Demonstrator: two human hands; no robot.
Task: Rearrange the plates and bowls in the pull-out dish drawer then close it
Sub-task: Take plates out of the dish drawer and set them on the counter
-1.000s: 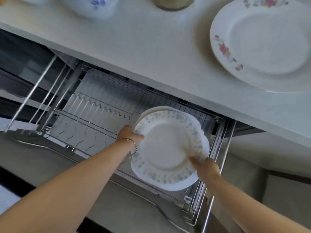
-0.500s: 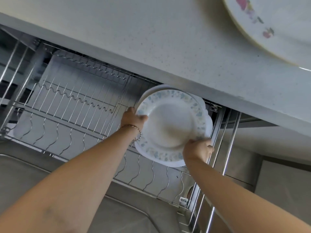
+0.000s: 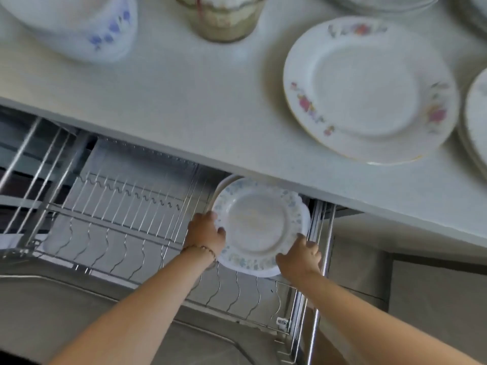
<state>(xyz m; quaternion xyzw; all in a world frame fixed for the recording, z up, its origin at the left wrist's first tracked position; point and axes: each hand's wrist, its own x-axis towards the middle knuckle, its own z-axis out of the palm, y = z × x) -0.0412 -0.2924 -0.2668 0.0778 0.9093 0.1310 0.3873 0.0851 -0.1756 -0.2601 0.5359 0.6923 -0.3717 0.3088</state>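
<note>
Dish drawer [image 3: 118, 233] pulled out, plate stack [image 3: 263, 273] at its right end.
Countertop [image 3: 197, 114] overhangs drawer's rear, a rose-patterned plate [image 3: 369, 88] lying on it above the drawer's right end. Stack, blue-flowered plate [image 3: 259, 225] foremost, held tilted over the drawer's right wire slots. Left hand [image 3: 205, 233] grasps the stack's left rim; right hand [image 3: 300, 256] grips its lower right rim, fingers curled. Bracelet [image 3: 203, 250] on left wrist.

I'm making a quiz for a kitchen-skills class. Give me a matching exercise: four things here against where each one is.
Things:
1 blue-rimmed plate
2 pink-flowered plate
3 bracelet
4 bowl

Places:
A left wrist
B counter, right
C drawer, right end
D counter, far left

Pairs: 1-C, 2-B, 3-A, 4-D
</note>
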